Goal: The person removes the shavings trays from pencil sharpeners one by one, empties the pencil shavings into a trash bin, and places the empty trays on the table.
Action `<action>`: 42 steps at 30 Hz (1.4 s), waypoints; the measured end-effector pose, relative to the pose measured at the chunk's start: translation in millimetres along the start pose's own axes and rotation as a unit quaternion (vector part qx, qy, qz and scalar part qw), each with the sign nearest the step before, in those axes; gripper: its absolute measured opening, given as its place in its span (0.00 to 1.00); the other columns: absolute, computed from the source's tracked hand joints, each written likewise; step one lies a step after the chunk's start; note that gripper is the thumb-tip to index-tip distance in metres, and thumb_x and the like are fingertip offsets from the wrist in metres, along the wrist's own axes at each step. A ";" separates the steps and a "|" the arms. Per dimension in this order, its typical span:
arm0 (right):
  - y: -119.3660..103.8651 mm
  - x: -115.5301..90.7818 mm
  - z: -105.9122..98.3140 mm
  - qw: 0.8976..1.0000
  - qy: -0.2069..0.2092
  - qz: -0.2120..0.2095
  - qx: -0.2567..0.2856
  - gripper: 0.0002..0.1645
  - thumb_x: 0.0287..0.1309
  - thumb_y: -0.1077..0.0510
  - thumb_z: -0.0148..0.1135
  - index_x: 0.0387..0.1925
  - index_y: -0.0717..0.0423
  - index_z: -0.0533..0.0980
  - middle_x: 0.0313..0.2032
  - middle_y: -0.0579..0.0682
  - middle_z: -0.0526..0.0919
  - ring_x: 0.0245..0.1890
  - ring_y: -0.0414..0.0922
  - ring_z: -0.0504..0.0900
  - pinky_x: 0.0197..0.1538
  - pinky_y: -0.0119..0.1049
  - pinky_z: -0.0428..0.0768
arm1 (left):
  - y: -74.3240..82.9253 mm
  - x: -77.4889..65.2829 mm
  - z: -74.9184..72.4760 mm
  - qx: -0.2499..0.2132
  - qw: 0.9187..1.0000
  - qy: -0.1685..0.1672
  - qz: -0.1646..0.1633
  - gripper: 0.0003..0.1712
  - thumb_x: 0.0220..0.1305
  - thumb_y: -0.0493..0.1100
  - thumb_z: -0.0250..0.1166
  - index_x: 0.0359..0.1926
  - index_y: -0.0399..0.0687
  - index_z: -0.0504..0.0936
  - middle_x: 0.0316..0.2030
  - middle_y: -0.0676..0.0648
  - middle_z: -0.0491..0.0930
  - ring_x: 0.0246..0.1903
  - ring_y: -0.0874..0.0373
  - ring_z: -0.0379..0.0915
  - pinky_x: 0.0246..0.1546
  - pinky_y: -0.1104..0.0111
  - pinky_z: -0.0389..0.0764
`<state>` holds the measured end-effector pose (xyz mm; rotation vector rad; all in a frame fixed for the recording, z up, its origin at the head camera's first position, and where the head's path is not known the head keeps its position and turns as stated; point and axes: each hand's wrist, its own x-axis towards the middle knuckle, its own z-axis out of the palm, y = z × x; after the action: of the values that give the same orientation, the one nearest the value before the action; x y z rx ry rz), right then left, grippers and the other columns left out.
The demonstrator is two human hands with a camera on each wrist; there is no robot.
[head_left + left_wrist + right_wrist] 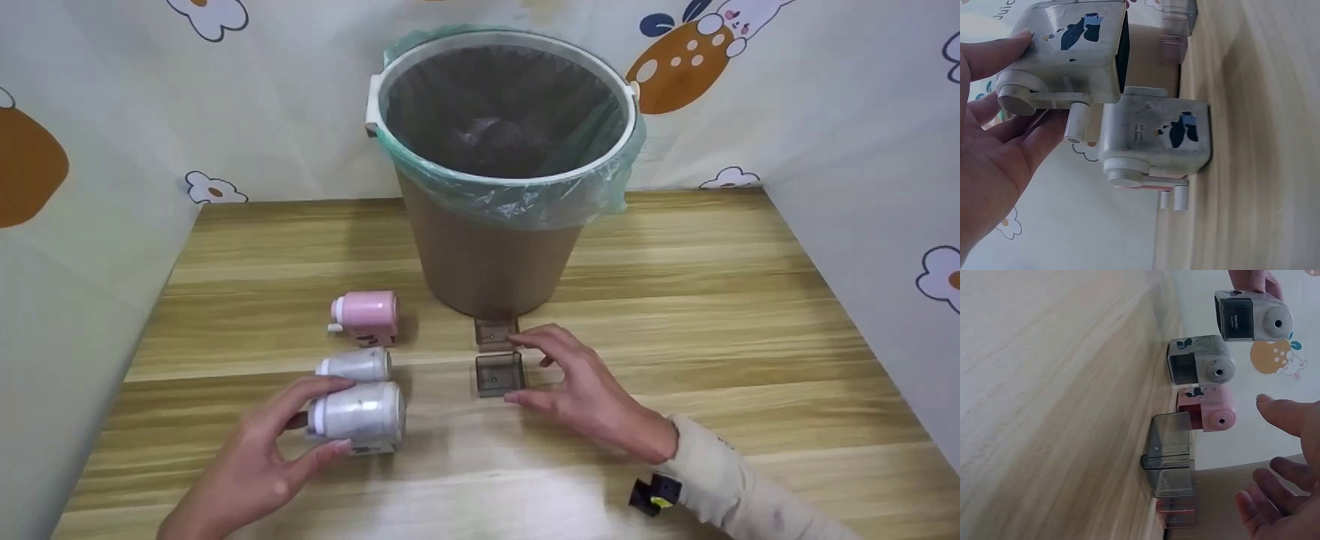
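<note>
My left hand grips a white hand-crank pencil sharpener between thumb and fingers, raised off the table. Its dark front with small print shows in the right wrist view. Beyond it stand a second white sharpener and a pink sharpener, each with an open slot at the front. My right hand hovers with spread, loosely bent fingers beside two see-through smoky drawers, one behind the other on the table. The right wrist view shows a gap between this hand and the drawers.
A tall brown bin lined with a green bag stands at the back, right behind the farther drawer. Patterned cloth walls enclose the wooden table at the back and sides.
</note>
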<state>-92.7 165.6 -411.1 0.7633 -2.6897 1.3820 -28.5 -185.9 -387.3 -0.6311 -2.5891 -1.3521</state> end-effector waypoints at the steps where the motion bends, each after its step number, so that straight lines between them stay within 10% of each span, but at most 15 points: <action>1: -1.1 0.2 -0.5 1.000 -0.001 -0.005 -0.002 0.39 0.47 0.49 0.79 0.62 0.54 0.76 0.56 0.46 0.81 0.56 0.49 0.79 0.53 0.43 0.85 | 1.0 1.0 -1.3 0.001 1.000 0.004 0.002 0.37 0.46 0.33 0.79 0.59 0.56 0.79 0.53 0.55 0.82 0.48 0.69 0.78 0.47 0.76 0.85; 15: -20.3 8.1 -1.1 1.000 -0.010 -0.029 0.007 0.44 0.45 0.49 0.80 0.65 0.51 0.73 0.61 0.46 0.78 0.61 0.46 0.77 0.64 0.45 0.80 | 7.7 15.2 -6.2 -0.018 0.996 0.047 0.076 0.38 0.41 0.27 0.79 0.58 0.48 0.81 0.52 0.52 0.84 0.48 0.68 0.79 0.45 0.81 0.83; 42: -48.2 22.2 7.8 0.994 -0.021 -0.083 0.061 0.46 0.45 0.52 0.80 0.67 0.52 0.71 0.58 0.48 0.79 0.57 0.43 0.79 0.60 0.35 0.82 | 13.2 31.3 -9.7 -0.025 0.990 0.073 0.117 0.38 0.39 0.27 0.78 0.57 0.41 0.81 0.50 0.49 0.84 0.46 0.68 0.79 0.45 0.82 0.83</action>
<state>-89.9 127.0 -373.9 1.0105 -2.5224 1.5160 -51.5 -177.9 -361.7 -0.7850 -2.2899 -1.3375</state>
